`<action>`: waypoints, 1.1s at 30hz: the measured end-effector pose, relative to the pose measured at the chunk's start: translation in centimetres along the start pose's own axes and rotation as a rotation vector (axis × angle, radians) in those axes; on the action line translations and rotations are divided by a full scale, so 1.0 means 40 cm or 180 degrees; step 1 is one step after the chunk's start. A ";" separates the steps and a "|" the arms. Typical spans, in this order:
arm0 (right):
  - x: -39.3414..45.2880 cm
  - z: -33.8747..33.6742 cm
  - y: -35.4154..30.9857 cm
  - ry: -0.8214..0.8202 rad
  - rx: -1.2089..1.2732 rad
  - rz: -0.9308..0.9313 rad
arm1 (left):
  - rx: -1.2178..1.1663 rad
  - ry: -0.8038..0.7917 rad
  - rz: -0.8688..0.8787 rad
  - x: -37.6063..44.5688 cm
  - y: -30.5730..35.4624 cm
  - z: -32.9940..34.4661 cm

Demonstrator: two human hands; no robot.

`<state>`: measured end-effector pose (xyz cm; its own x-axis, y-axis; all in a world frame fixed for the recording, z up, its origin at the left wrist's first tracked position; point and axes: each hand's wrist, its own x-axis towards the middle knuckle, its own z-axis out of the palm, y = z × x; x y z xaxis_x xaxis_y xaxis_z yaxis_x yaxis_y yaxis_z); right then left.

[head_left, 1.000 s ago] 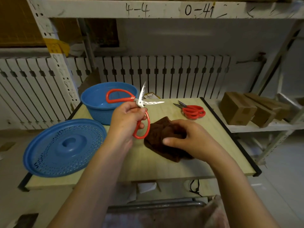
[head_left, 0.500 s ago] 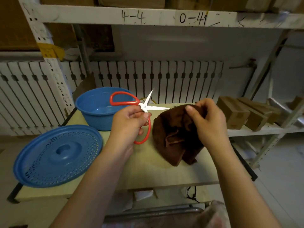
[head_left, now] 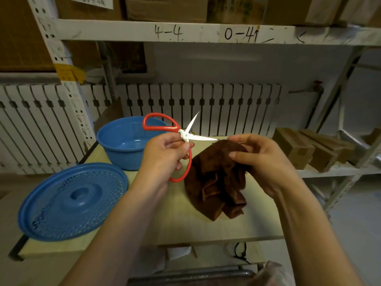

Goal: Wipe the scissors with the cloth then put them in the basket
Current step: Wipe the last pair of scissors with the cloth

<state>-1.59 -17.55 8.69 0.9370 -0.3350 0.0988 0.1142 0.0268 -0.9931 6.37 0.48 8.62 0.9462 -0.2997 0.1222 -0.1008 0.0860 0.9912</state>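
Standing at wooden table (head_left: 206,228), shelving (head_left: 144,32) behind, fingers holding scissors (head_left: 185,137), cloth (head_left: 216,182)

Basket (head_left: 125,141) mouth is wide open at far left, lid (head_left: 72,201) lying off just near it (flat on the table (head_left: 206,228)). Bare tabletop between lid and cloth (head_left: 216,182).

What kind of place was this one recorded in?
Probably a storeroom or warehouse: metal racking hand-marked with bay codes, cardboard boxes on a side shelf, and a small wooden worktable.
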 end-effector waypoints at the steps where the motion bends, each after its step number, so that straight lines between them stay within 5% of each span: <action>1: -0.001 -0.003 -0.003 0.0093 -0.0022 -0.0108 | -0.0013 -0.0016 0.0012 0.000 0.004 0.001; 3: 0.004 0.002 0.002 0.0318 -0.0482 -0.0258 | -0.0053 -0.0049 0.0013 0.001 0.012 0.003; 6: 0.018 0.021 0.023 0.0524 -0.2201 -0.0367 | -0.0063 -0.0104 0.0027 0.001 0.019 0.004; 9: 0.026 0.028 0.017 0.0976 -0.2780 -0.0873 | -0.0014 -0.0142 0.0042 0.000 0.023 0.000; 16: 0.046 0.029 -0.037 0.1510 -0.2756 -0.1784 | -0.0035 -0.0134 0.0112 0.007 0.043 -0.001; 23: 0.058 0.052 0.030 0.0629 -0.2683 -0.0399 | -0.0080 -0.0180 0.0058 -0.001 0.054 0.007; 33: 0.045 0.066 0.053 0.1051 -0.1944 -0.0895 | -0.0038 -0.0211 -0.0090 -0.008 0.033 -0.003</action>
<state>1.21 -15.60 6.95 0.7407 -0.5200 0.4254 0.0411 -0.5969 -0.8013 5.96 0.82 9.87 0.9261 -0.3645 0.0976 -0.0702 0.0877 0.9937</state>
